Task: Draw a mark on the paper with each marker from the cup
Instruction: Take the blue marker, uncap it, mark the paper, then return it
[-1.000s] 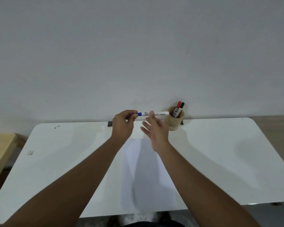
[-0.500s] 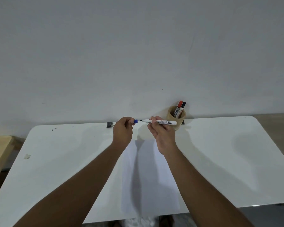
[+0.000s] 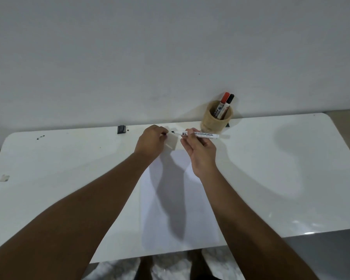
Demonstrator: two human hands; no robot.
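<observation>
Since the earlier frame, both hands have lowered toward the table (image 3: 291, 168), and the gap between cap and marker tip has widened slightly. Right hand (image 3: 200, 152) grips the uncapped white marker (image 3: 198, 134) horizontally, dark tip pointing left, above the far edge of the paper (image 3: 178, 209). Left hand (image 3: 151, 142) is closed, apparently pinching the cap (image 3: 164, 134), which is largely hidden by the fingers. At the table's far edge stands the wooden cup (image 3: 215, 120), holding a red-capped marker (image 3: 222, 103) and a black-capped marker (image 3: 228, 103), both upright.
</observation>
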